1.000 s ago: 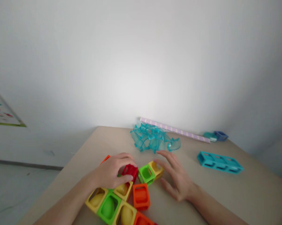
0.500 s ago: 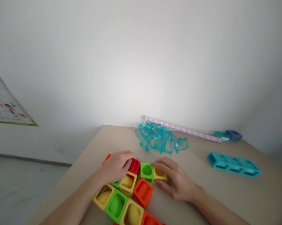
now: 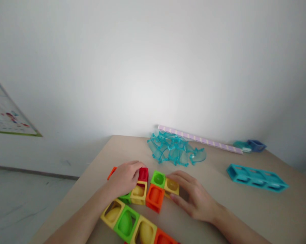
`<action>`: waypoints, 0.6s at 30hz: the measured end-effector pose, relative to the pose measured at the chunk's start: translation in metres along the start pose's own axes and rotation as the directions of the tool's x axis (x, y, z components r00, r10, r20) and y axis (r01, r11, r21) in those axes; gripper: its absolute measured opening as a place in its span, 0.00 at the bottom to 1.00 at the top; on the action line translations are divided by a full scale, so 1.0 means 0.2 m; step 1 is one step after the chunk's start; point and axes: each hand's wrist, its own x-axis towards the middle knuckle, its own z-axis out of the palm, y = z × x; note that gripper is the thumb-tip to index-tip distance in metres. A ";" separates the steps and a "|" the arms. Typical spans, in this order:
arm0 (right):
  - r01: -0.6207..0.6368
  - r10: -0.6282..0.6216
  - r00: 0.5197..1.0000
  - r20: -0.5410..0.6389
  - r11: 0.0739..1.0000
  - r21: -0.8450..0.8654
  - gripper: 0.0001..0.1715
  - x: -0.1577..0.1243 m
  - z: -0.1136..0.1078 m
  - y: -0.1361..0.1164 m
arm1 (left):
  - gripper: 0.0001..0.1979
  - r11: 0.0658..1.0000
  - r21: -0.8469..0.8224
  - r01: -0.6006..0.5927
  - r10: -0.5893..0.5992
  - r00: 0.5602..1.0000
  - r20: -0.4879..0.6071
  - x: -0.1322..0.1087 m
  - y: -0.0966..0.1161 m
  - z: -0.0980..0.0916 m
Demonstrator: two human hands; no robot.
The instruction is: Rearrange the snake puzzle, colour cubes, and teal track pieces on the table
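Observation:
My left hand (image 3: pixel 124 176) curls over a red cube block (image 3: pixel 143 174) and hides part of the cubes under it. A yellow cube (image 3: pixel 139 192) sits just in front of the red one, beside a partly covered green cube (image 3: pixel 125 197). My right hand (image 3: pixel 195 195) grips a yellow cube (image 3: pixel 172 186) between thumb and fingers. That cube adjoins a green cube (image 3: pixel 158 178), and an orange cube (image 3: pixel 155 197) lies directly in front of the green one. Nearer to me runs a slanting row of cubes, including a green one (image 3: pixel 126 222).
Translucent teal curved pieces (image 3: pixel 174 149) lie piled at the back. Behind them a purple striped strip (image 3: pixel 201 139) leans along the wall. To the right is a long teal block frame (image 3: pixel 257 178), with a dark blue piece (image 3: pixel 256 145) farther back.
The orange cube has turned and now lines up with the green cube at my right hand. The red and yellow cubes by my left hand have shifted slightly left.

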 end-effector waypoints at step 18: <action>0.349 -0.381 0.880 0.284 0.924 0.158 0.21 0.01 -0.09 -0.22 | 0.20 1.000 0.016 0.009 -0.009 1.000 0.020 0.01 -0.02 -0.01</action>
